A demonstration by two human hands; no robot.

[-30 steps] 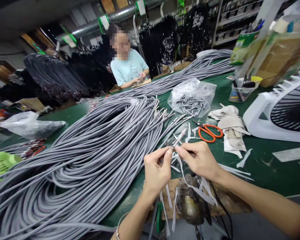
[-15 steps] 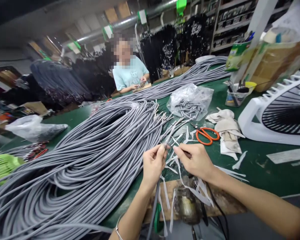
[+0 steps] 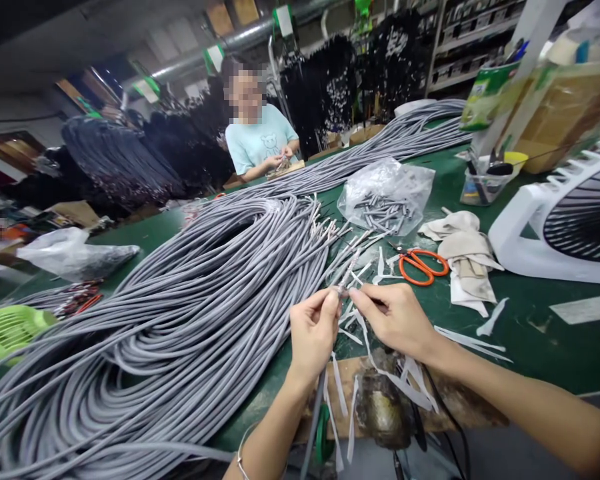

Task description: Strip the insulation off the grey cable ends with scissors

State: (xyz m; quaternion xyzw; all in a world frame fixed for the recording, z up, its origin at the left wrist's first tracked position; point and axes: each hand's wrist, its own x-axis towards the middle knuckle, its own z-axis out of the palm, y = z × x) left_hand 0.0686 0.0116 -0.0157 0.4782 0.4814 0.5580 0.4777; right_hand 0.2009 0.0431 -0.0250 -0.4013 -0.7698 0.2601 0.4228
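My left hand [image 3: 314,333] is closed, thumb against forefinger, around the end part of a grey cable [image 3: 314,420] that hangs below it. Right beside it my right hand [image 3: 403,317] pinches at the same cable end. What its fingertips grip is too small and covered to tell. Past the fingers a pale stripped tip [image 3: 351,263] points up and away. Loose white strips [image 3: 403,387] lie below and around my hands. Under them a round, stained metal device [image 3: 386,410] rests on a wooden board [image 3: 460,407].
A big coil of grey cables [image 3: 205,293] fills the left. Orange-handled scissors [image 3: 423,267], a cloth [image 3: 467,250], a plastic bag of short grey pieces [image 3: 385,200] and a white fan [image 3: 525,233] lie to the right. Across the green table sits another person [image 3: 263,143].
My hands are closer together at the cable end, the right fingertips now meeting the left. The view has shifted slightly. The person opposite has brought their hands together.
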